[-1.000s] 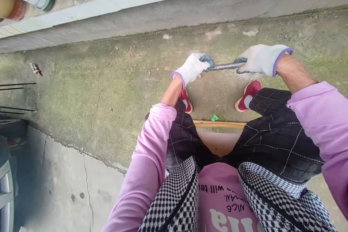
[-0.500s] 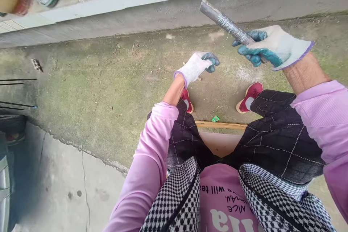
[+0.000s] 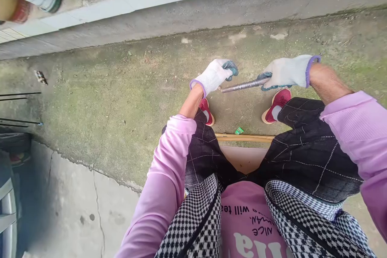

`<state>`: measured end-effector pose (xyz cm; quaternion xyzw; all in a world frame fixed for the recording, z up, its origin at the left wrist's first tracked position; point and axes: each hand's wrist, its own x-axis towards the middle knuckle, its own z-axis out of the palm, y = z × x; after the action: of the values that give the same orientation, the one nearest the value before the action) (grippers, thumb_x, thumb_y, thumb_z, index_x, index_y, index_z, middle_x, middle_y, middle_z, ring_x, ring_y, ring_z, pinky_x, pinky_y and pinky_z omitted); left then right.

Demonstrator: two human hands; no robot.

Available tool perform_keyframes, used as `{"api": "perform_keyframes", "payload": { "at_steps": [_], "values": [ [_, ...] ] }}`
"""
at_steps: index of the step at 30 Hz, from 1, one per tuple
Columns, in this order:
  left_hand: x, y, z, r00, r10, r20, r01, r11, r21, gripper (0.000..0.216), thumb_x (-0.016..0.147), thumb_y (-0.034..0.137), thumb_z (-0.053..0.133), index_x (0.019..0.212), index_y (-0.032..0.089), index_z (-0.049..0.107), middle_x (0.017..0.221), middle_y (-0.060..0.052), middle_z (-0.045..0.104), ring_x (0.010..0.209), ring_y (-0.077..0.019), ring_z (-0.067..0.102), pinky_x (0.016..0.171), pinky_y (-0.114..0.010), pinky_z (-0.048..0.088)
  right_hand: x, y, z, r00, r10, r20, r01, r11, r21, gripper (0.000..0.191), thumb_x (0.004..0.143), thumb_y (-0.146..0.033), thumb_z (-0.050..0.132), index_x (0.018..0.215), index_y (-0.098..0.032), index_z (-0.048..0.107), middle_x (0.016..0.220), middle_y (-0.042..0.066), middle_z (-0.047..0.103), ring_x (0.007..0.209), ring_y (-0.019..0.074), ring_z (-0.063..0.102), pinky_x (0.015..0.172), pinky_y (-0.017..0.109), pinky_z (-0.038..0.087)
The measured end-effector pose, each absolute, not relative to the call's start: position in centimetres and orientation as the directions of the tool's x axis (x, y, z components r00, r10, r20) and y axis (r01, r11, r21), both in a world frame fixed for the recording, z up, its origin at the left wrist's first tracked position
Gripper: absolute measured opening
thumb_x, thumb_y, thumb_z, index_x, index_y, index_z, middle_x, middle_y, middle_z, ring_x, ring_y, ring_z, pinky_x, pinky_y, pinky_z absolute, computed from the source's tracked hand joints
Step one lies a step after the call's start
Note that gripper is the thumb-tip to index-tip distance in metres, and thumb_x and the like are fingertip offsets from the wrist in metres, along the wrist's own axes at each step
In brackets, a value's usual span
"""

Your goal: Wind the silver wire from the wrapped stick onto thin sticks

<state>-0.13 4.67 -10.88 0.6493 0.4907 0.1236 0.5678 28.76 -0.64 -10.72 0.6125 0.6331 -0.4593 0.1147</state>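
Mossy, cracked grey concrete ground fills the left of the frame. At centre the left hand, in a white knit glove with teal rubber-coated tips, curls its fingers tightly inward, though I cannot tell whether they pinch anything. Just right of it the dull grey, ridged metal rod, raised high half a second ago, has swung down nearly level, its blunt free end just under that glove. The right hand, gloved alike, wraps its fingers closed round the other end.
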Motion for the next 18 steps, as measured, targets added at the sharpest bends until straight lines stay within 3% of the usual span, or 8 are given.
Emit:
{"api": "perform_keyframes", "payload": {
  "at_steps": [4, 9, 12, 15, 18],
  "values": [
    [0.0, 4.2, -10.4, 0.48, 0.779, -0.403, 0.446, 0.179, 0.877, 0.015, 0.095, 0.018, 0.087, 0.109, 0.018, 0.091, 0.077, -0.001, 0.078, 0.078, -0.0176, 0.078, 0.09, -0.034, 0.075, 28.5, 0.7, -9.4, -0.085, 0.792, -0.605, 0.916, -0.177, -0.36, 0.02, 0.093, -0.025, 0.103, 0.094, -0.024, 0.083, 0.081, 0.009, 0.075, 0.106, 0.0404, 0.081, 0.096, 0.047, 0.059],
    [0.4, 3.9, -9.4, 0.478, 0.757, -0.446, 0.394, 0.269, 0.879, 0.02, 0.093, 0.006, 0.082, 0.11, 0.014, 0.09, 0.079, -0.004, 0.08, 0.093, -0.0218, 0.086, 0.108, -0.042, 0.077, 27.1, 0.6, -5.5, 0.054, 0.84, -0.54, 0.953, -0.205, -0.224, 0.018, 0.113, -0.032, 0.089, 0.099, -0.024, 0.08, 0.073, 0.005, 0.066, 0.081, 0.0294, 0.07, 0.079, 0.043, 0.054],
    [0.4, 4.0, -9.5, 0.49, 0.758, -0.43, 0.351, 0.279, 0.894, 0.02, 0.094, 0.005, 0.081, 0.111, 0.012, 0.089, 0.086, -0.006, 0.085, 0.103, -0.0234, 0.09, 0.116, -0.045, 0.076, 26.2, 0.0, -4.1, 0.044, 0.84, -0.541, 0.83, -0.332, -0.448, 0.013, 0.117, -0.023, 0.085, 0.105, -0.023, 0.079, 0.073, 0.0, 0.065, 0.069, 0.019, 0.061, 0.063, 0.033, 0.048],
    [0.1, 4.2, -9.7, 0.492, 0.767, -0.413, 0.325, 0.279, 0.904, 0.018, 0.099, 0.005, 0.078, 0.114, 0.011, 0.088, 0.098, -0.009, 0.089, 0.108, -0.0218, 0.09, 0.118, -0.045, 0.075, 25.8, -0.7, -3.6, 0.055, 0.857, -0.512, 0.574, -0.447, -0.686, 0.016, 0.113, -0.007, 0.087, 0.107, -0.02, 0.08, 0.073, -0.004, 0.062, 0.062, 0.0131, 0.054, 0.054, 0.027, 0.044],
    [-0.3, 4.3, -9.9, 0.48, 0.773, -0.414, 0.333, 0.276, 0.902, 0.013, 0.102, 0.008, 0.078, 0.11, 0.013, 0.087, 0.103, -0.009, 0.09, 0.107, -0.0196, 0.089, 0.115, -0.04, 0.075, 26.2, -1.0, -3.4, 0.009, 0.855, -0.519, 0.36, -0.487, -0.796, 0.019, 0.11, -0.001, 0.085, 0.113, -0.02, 0.082, 0.074, -0.005, 0.06, 0.056, 0.0106, 0.046, 0.049, 0.026, 0.039]
  ]
}}
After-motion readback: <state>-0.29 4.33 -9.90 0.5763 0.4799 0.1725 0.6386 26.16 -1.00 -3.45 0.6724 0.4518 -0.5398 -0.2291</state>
